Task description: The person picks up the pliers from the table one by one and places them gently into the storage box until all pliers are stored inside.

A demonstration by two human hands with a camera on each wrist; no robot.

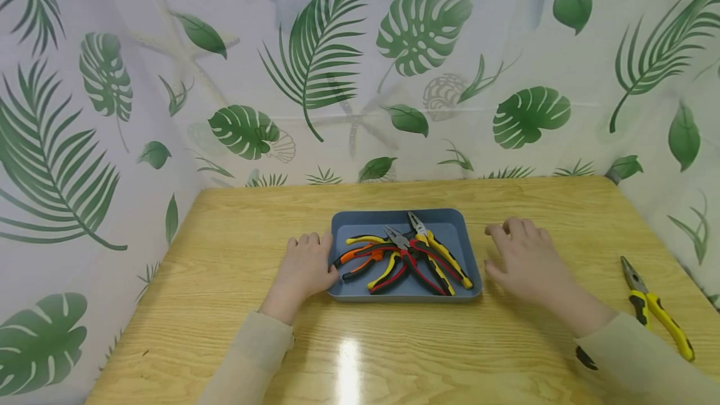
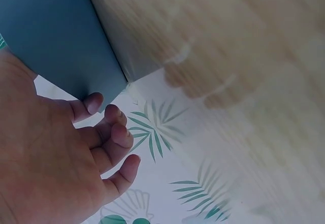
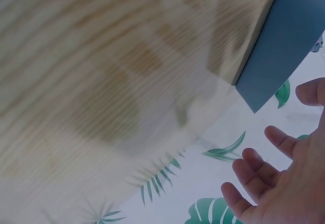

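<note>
A blue-grey tray (image 1: 405, 298) lies on the table, holding several pliers (image 1: 402, 255) with red-black, yellow-black and orange-black handles, crossed over one another. At its left end, my left hand (image 1: 304, 270) holds the rim. In the left wrist view, the index fingertip meets the tray's outer wall (image 2: 61, 36) while the thumb disappears behind the rim. My right hand (image 1: 525, 261) hovers just off the tray's right end, fingers spread and loosely bent, holding nothing. The right wrist view shows a gap between these fingers and the tray's corner (image 3: 284, 41).
Yellow-black long-nose pliers (image 1: 647, 305) lie on the wooden table (image 1: 236, 224) at the right, beyond my right forearm. A leaf-patterned cloth (image 1: 349, 80) hangs behind the table and along its sides.
</note>
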